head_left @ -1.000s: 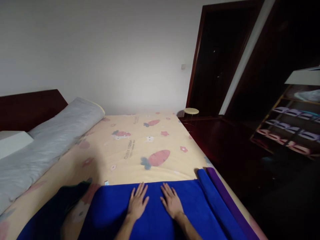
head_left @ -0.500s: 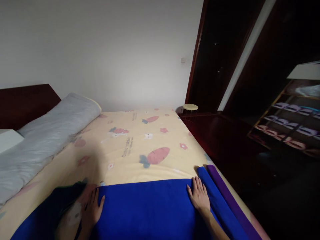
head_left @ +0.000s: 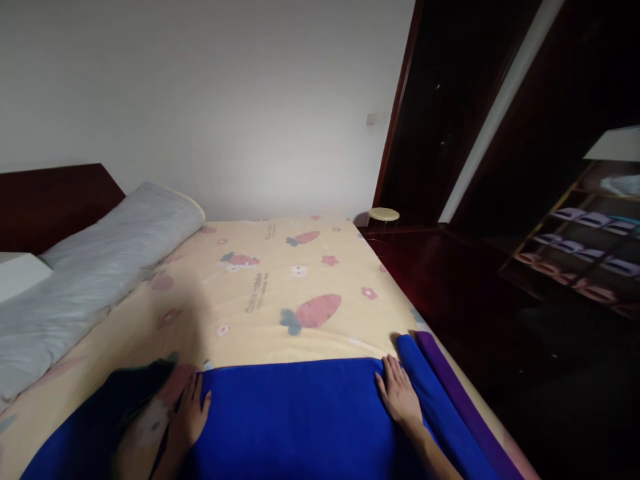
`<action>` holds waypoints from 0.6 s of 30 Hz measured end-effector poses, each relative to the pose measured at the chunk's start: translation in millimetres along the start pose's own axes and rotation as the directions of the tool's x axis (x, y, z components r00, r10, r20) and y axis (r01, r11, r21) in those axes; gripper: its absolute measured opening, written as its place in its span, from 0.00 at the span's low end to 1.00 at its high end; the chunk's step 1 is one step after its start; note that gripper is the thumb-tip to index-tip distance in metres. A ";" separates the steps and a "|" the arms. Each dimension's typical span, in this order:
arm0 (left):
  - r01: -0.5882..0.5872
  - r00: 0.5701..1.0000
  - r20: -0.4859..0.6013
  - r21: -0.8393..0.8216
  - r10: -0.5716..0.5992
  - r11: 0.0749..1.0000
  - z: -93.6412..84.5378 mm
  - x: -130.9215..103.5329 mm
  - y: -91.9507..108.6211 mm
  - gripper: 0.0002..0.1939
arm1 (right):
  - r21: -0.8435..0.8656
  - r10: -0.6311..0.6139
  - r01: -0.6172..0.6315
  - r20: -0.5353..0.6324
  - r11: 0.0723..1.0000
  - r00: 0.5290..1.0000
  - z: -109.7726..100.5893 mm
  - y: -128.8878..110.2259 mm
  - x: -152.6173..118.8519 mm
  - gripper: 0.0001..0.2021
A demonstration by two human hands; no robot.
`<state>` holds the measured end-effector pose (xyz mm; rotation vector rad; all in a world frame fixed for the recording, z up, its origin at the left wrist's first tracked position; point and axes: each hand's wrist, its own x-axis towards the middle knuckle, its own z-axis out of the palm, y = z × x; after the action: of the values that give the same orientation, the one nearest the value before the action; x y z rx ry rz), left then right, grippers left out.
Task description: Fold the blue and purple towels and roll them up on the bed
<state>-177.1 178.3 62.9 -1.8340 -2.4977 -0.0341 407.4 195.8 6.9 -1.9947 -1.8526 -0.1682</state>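
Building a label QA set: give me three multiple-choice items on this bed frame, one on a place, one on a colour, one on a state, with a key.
1. Where does the right hand rest?
A. on the grey bolster
B. at the right edge of the flat blue cloth
C. on the stool

2. What colour is the outermost roll along the bed's right edge?
A. purple
B. yellow
C. grey

3. How are the hands set?
A. fists closed on cloth
B. open, palms down on the cloth's two side edges
C. lifted off the bed

Key: 1 B, the right hand lies beside the blue roll. 2 A, the outer roll is purple. 3 B, the left hand and the right both lie flat, fingers spread.
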 end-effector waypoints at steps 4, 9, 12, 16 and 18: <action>0.064 0.997 0.051 -0.058 -0.061 0.996 3.7 9.9 -7.4 0.34 | 0.030 0.065 -0.065 -0.008 0.997 0.998 1.8 2.2 4.3 0.41; 0.061 0.998 -0.010 -0.061 -0.062 0.996 12.6 11.2 -11.3 0.34 | 0.025 0.109 -0.109 -0.016 0.994 0.994 5.5 2.6 12.3 0.44; 0.057 0.998 -0.001 -0.038 -0.057 0.998 15.2 13.6 -13.2 0.34 | 0.009 0.101 -0.101 0.002 0.995 0.995 6.6 3.6 13.4 0.42; 0.050 0.994 0.097 -0.021 -0.048 0.999 6.4 26.7 -16.1 0.33 | 0.010 0.112 -0.113 0.043 0.994 0.993 8.0 5.1 16.5 0.41; 0.041 0.996 0.076 -0.022 -0.040 0.999 -2.7 30.4 -12.1 0.33 | 0.026 0.130 -0.132 0.067 0.991 0.989 6.7 4.7 20.3 0.41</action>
<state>-197.6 203.5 67.2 -1.8266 -2.5958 0.0049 412.9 216.9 7.2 -2.1161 -1.7439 -0.0368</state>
